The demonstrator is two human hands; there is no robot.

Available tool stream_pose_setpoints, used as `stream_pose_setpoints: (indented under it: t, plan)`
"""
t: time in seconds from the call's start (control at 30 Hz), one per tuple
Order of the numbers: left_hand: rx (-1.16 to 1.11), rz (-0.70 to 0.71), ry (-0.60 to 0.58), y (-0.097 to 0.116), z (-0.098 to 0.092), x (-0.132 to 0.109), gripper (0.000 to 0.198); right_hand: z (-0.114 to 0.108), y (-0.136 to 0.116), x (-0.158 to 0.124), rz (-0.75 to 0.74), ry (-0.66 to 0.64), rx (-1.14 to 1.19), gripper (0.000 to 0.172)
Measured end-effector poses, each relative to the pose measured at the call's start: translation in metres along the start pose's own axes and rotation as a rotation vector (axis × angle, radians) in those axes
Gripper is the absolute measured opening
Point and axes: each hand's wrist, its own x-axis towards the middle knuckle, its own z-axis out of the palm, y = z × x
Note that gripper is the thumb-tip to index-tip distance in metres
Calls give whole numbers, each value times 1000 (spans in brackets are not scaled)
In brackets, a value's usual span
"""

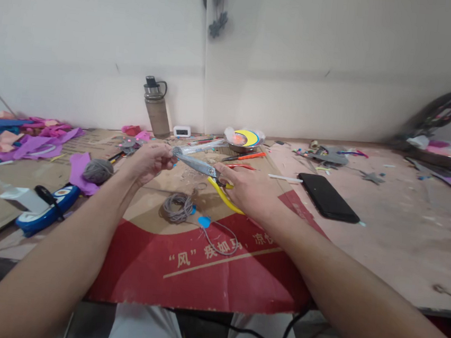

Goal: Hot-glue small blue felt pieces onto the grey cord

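My left hand (150,160) is closed, pinching the far end of a long grey glittery strip (194,163) held above the cardboard. My right hand (247,189) is wrapped round yellow-handled pliers (226,195), whose jaws meet the strip's near end. Below the hands lies a coil of grey cord (177,208) with a loose tail running past a small blue disc (204,221).
A red-and-brown cardboard sheet (199,273) covers the table front. A black phone (328,197) lies at right, a grey yarn ball (98,170) and a blue device (48,210) at left. A bottle (156,106), a bowl (244,139) and felt scraps (25,136) stand behind.
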Motion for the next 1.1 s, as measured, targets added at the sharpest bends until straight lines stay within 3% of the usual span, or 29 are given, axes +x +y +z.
stream_pose_setpoints:
  t: [0.2, 0.4, 0.7, 1.1]
  plan:
    - [7, 4, -26, -2, -4, 1, 3, 4, 2, 1, 7, -13, 28, 41]
    - [3, 31, -24, -1, -6, 3, 7, 9, 1, 1, 25, 62, 23, 40]
    - [31, -26, 59, -1, -7, 2, 13, 11, 2, -1, 25, 146, -26, 41]
    - [41, -31, 15, 3, 0, -1, 12, 7, 1, 1, 23, 25, -30, 43]
